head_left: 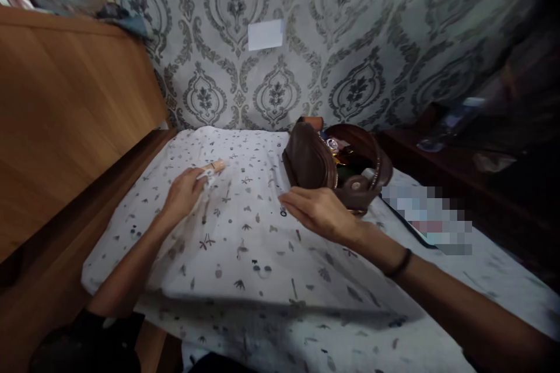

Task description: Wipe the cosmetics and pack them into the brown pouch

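Note:
My left hand (186, 192) is closed round one end of a small beige tube (216, 166) with a whitish part near the fingers, just above the patterned white cloth. My right hand (321, 210) is in front of an open brown handbag (308, 157), its fingers pressed together and pointing left. Whatever those fingers may pinch is hidden. The bag stands upright, its zipped mouth spread wide, with several small items (335, 148) inside that are hard to tell apart. Its strap (382, 154) loops up at the right.
A flat phone-like device (411, 221), partly blurred out, lies right of the bag. Beyond it a clear plastic bottle (450, 125) is on a dark ledge. A wooden cabinet (74, 87) borders the left side, and a patterned wall (275, 87) closes off the back.

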The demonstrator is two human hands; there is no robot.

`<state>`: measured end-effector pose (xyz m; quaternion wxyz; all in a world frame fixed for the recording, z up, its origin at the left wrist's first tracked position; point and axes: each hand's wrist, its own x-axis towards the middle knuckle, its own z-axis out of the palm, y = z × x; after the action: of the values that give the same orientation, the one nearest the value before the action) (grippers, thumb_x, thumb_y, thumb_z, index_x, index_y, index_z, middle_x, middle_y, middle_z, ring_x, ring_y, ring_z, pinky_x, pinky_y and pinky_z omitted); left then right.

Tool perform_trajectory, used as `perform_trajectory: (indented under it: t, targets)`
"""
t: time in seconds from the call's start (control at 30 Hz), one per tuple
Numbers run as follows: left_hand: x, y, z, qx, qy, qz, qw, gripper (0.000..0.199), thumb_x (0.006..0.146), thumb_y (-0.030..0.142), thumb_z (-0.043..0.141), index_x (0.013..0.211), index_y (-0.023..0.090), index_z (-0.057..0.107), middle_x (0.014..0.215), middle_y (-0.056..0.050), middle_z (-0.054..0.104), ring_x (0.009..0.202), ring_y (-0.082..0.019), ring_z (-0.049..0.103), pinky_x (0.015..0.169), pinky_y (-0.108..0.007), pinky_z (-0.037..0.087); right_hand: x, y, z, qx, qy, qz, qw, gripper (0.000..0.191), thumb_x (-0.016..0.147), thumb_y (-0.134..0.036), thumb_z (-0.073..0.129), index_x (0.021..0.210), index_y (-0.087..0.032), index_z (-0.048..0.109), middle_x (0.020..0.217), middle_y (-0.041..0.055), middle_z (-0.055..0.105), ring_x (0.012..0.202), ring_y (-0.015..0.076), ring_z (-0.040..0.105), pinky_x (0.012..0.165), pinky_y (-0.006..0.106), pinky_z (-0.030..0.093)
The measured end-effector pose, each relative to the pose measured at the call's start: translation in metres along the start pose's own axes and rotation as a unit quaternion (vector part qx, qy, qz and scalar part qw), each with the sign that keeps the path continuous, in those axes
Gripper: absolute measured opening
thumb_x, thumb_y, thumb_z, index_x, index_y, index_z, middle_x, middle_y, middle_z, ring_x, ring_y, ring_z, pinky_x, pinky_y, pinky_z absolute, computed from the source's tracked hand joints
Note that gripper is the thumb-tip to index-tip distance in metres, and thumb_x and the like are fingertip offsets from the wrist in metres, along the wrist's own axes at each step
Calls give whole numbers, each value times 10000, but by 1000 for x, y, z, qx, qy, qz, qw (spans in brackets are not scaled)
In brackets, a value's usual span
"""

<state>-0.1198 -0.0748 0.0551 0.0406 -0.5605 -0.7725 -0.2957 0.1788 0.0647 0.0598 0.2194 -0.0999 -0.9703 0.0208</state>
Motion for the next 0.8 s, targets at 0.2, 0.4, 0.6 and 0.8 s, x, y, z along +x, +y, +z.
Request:
perform_trajectory:
  t: [0.2, 0.4, 0.6, 0.8]
  targets:
    - [-15, -47, -22, 211, -56, -101, 970, 452, 986, 398, 328, 1249, 185, 628, 1109, -125, 649, 982, -279, 639, 803, -352, 482, 11, -15, 41, 59, -37, 12, 997, 226, 988, -228, 469, 893, -177, 667, 844, 69, 691, 679, 150, 595, 617, 266, 339]
    - [-27, -53, -10, 237, -93, -83, 964, 585, 944, 510, 415, 1432, 196, 484, 1200, -149, 615, 1148, -344, 571, 824, -392, 488, 35, -21, 61, 172, -33, 40, 984, 184, 937, -177, 522, 872, -170, 693, 793, 46, 696, 654, 135, 573, 636, 243, 366]
    - [-7, -47, -14, 209, -83, -70, 972, 444, 906, 393, 441, 1212, 138, 637, 1090, -127, 686, 1030, -305, 628, 789, -349, 474, 48, -27, 83, 273, 4, 94, 957, 181, 889, -144, 530, 846, -161, 705, 736, 20, 686, 622, 121, 568, 623, 228, 395]
    - [3, -31, -14, 192, -77, -42, 977, 406, 943, 421, 407, 1148, 168, 650, 1036, -100, 698, 975, -275, 633, 797, -332, 465, 38, -22, 103, 370, 34, 176, 912, 157, 861, -200, 554, 839, -157, 703, 573, -31, 595, 563, 116, 534, 605, 231, 401]
